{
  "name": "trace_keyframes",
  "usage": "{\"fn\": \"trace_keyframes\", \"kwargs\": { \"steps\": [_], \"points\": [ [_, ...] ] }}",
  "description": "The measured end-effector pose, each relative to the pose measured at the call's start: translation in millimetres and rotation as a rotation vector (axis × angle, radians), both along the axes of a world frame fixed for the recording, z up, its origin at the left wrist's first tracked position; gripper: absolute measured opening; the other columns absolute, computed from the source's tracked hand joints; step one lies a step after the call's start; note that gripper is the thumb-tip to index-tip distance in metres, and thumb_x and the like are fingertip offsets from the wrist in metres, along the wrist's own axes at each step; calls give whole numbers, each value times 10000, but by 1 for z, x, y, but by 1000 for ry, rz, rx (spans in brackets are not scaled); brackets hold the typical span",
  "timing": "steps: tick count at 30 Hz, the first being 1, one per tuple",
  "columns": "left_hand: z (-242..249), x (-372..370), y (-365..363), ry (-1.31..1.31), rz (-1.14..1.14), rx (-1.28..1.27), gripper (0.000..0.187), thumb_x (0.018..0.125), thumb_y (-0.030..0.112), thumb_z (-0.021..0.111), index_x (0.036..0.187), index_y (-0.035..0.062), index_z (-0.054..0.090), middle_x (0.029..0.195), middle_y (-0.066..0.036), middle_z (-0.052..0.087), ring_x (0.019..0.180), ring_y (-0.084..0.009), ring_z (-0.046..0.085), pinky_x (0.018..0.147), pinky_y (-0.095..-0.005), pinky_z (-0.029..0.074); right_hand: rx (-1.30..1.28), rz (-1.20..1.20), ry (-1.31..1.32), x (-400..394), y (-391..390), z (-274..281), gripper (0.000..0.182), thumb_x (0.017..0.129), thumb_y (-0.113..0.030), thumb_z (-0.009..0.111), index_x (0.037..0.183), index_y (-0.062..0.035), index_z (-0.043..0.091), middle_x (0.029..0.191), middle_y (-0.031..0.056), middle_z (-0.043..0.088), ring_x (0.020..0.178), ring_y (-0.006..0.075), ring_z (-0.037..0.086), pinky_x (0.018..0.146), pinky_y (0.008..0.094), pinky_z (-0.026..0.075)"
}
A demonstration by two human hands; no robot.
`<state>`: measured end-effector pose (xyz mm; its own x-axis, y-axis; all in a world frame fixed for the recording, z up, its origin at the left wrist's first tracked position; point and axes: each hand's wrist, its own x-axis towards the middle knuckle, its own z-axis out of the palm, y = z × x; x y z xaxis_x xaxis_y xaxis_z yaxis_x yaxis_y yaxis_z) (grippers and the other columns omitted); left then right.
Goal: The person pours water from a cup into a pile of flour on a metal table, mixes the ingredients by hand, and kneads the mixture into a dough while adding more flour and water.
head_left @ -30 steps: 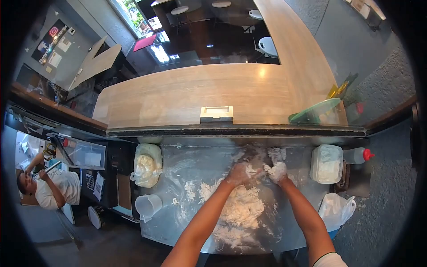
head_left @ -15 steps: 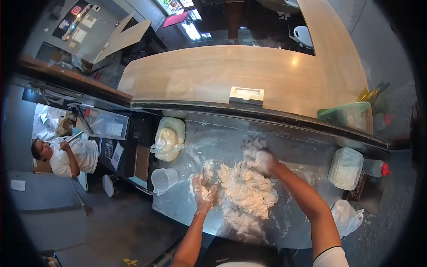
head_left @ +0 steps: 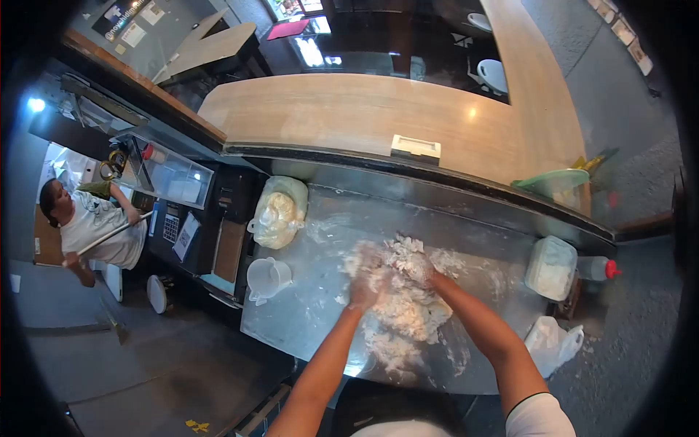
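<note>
A loose, shaggy heap of dough (head_left: 408,317) lies on the floury metal worktop (head_left: 309,313). At its far edge, my right hand (head_left: 421,271) is coated in dough and curled into a clump of it. My left hand (head_left: 370,280) is over the upper left side of the heap, close to my right one. Motion smears its fingers, so their pose is hidden.
To the left are a clear plastic jug (head_left: 268,278) and a bagged tub (head_left: 279,215). A tub of white powder (head_left: 551,269), a red-capped bottle (head_left: 597,269) and a plastic bag (head_left: 550,342) sit right. Behind runs a raised wooden counter (head_left: 328,109). A person (head_left: 102,226) holds a pole at far left.
My left hand has moved right and away from me, onto the dough beside my right hand. The right hand has come slightly nearer, and dough is bunched up there. The person at left has shifted.
</note>
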<state>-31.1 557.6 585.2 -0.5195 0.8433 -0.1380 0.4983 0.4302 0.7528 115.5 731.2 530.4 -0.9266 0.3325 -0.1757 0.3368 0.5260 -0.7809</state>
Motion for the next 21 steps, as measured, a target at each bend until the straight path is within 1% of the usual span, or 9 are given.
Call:
{"fn": "trace_keyframes", "kwargs": {
  "steps": [2, 6, 10, 12, 13, 15, 16, 17, 21],
  "points": [
    [9, 30, 3, -230, -159, 44, 892, 859, 532, 701, 1579, 189, 301, 1601, -170, 313, 1404, -413, 395, 1136, -425, 365, -88, -49, 94, 22, -16, 49, 578, 1027, -429, 461, 1509, -112, 427, 1617, 163, 293, 1512, 340, 211, 1243, 418, 130],
    [28, 64, 0, 81, -189, -93, 938, 822, 593, 694, 1586, 253, 272, 1571, -152, 352, 1350, -397, 467, 1073, -512, 423, 209, -98, -70, 94, -57, 98, 773, 938, -550, 544, 1530, -84, 375, 1608, 171, 304, 1500, 358, 237, 1242, 449, 157],
    [34, 59, 18, 196, -203, -228, 885, 788, 576, 722, 1542, 300, 351, 1526, -141, 392, 1309, -358, 499, 1037, -587, 432, 247, -100, -12, 169, -87, 27, 844, 850, -569, 634, 1484, -48, 437, 1541, 190, 402, 1446, 375, 332, 1221, 452, 233],
    [9, 58, 31, 296, -265, -317, 856, 752, 557, 751, 1487, 249, 436, 1450, -123, 453, 1175, -320, 589, 986, -518, 488, 353, 158, -495, 184, -106, -31, 804, 787, -524, 709, 1397, -33, 526, 1407, 205, 531, 1317, 401, 471, 1181, 456, 312],
    [-2, 58, 38, 290, -276, -323, 856, 752, 557, 751, 1487, 249, 436, 1450, -123, 453, 1175, -320, 589, 986, -518, 488, 343, 153, -502, 185, -110, -28, 804, 787, -524, 709, 1397, -33, 526, 1407, 205, 531, 1317, 401, 471, 1181, 456, 312],
    [-22, 49, 66, 212, -358, -414, 788, 784, 597, 696, 1428, 194, 489, 1378, -135, 523, 1175, -321, 596, 1004, -493, 478, 257, -286, -90, 162, -112, -19, 725, 785, -505, 696, 1313, -22, 583, 1289, 209, 604, 1203, 407, 544, 1127, 467, 382],
    [-28, 46, 77, 176, -397, -459, 765, 800, 617, 669, 1399, 167, 516, 1342, -142, 558, 1175, -321, 600, 1013, -480, 473, 272, -73, -651, 121, -93, 34, 889, 749, -531, 777, 1418, -22, 490, 1360, 202, 559, 1299, 367, 479, 1148, 433, 356],
    [-30, 40, 89, 147, -428, -499, 751, 815, 636, 642, 1370, 139, 542, 1306, -148, 593, 1175, -321, 604, 1023, -467, 468, 283, -85, -640, 123, -91, 22, 889, 749, -531, 777, 1418, -22, 490, 1360, 202, 559, 1299, 367, 479, 1148, 433, 356],
    [-7, 10, 112, 361, -522, -413, 844, 838, 751, 538, 1334, 69, 573, 1249, -181, 655, 1192, -341, 604, 1043, -473, 451, -175, -505, -306, 124, -66, -47, 552, 931, -197, 644, 1426, -37, 462, 1178, 99, 627, 997, 248, 637, 943, 388, 529]
  ]
}}
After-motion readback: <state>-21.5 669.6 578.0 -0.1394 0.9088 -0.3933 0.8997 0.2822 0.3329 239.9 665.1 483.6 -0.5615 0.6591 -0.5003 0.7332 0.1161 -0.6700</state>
